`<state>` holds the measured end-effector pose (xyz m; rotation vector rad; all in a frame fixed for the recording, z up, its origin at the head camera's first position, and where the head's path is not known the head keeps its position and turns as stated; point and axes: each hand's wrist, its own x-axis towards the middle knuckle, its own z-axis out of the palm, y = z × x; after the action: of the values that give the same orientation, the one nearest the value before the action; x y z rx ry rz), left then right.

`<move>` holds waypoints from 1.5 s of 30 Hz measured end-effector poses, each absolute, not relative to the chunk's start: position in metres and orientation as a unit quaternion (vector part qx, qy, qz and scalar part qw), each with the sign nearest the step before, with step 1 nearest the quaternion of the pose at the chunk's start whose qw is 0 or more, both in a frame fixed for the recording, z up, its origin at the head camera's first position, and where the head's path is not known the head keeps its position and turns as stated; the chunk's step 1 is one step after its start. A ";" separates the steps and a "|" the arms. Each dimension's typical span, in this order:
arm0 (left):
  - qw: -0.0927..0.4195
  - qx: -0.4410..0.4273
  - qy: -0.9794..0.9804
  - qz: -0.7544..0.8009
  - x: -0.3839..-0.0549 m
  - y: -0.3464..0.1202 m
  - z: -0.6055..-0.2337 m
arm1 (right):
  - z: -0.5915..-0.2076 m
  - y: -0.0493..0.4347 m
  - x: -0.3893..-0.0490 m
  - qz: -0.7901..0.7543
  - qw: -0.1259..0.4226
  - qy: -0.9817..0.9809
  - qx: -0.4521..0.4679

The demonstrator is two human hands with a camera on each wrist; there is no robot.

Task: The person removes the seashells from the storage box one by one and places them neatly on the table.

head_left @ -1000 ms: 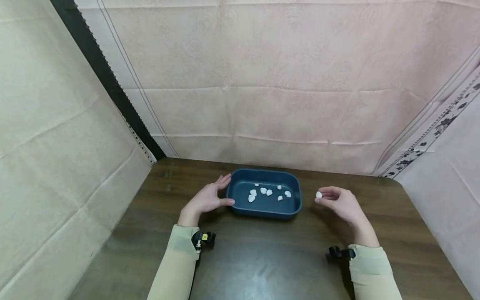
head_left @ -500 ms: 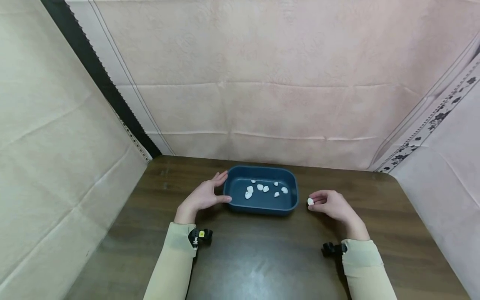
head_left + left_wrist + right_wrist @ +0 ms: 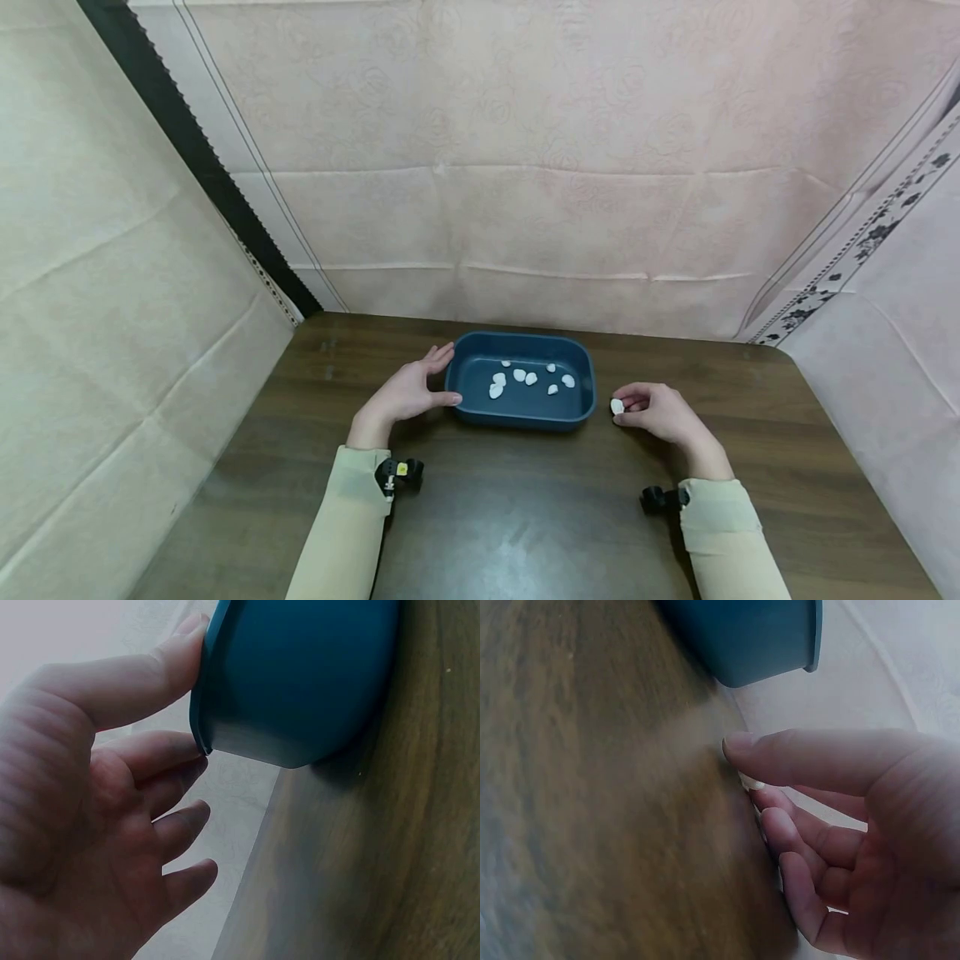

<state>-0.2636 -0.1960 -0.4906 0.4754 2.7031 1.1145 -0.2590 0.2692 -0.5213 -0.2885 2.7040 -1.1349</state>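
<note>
A dark blue rectangular tray [image 3: 525,417] stands on the table with several small white pebbles [image 3: 519,375] scattered over its bottom. At its left end is my left hand [image 3: 405,392], fingers spread, thumb and forefinger touching the rim; the left wrist view shows the thumb [image 3: 176,664] against the edge of the tray [image 3: 300,682]. To the right of the tray, my right hand [image 3: 660,410] pinches one white pebble [image 3: 617,407] between thumb and fingers. In the right wrist view that pebble [image 3: 751,782] is mostly hidden behind the thumb, low over the table.
The brown wooden table [image 3: 510,517] has a back edge just behind the tray. Pale cloth walls [image 3: 480,208] stand behind and at both sides. Each wrist carries a black camera mount, such as the one on the right sleeve [image 3: 663,500].
My right hand has moved left and lower, closer to the tray, with the pebble in its fingers. The left hand keeps its place at the tray. The head view has shifted slightly.
</note>
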 end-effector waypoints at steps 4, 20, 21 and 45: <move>0.092 0.164 0.909 0.371 -0.264 -0.196 -0.491 | -0.522 0.270 -0.257 -0.384 0.099 0.913 -0.093; 0.092 0.164 0.910 0.369 -0.264 -0.196 -0.490 | -0.519 0.270 -0.256 -0.389 0.102 0.911 -0.093; 0.093 0.163 0.910 0.370 -0.263 -0.196 -0.489 | -0.519 0.270 -0.256 -0.389 0.103 0.911 -0.095; 0.090 0.162 0.909 0.372 -0.263 -0.197 -0.489 | -0.515 0.266 -0.256 -0.367 0.107 0.921 -0.070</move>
<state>-0.2634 -0.1966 -0.4894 0.4823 2.7037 1.1070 -0.2556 0.2663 -0.5150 -0.2063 2.7115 -1.0808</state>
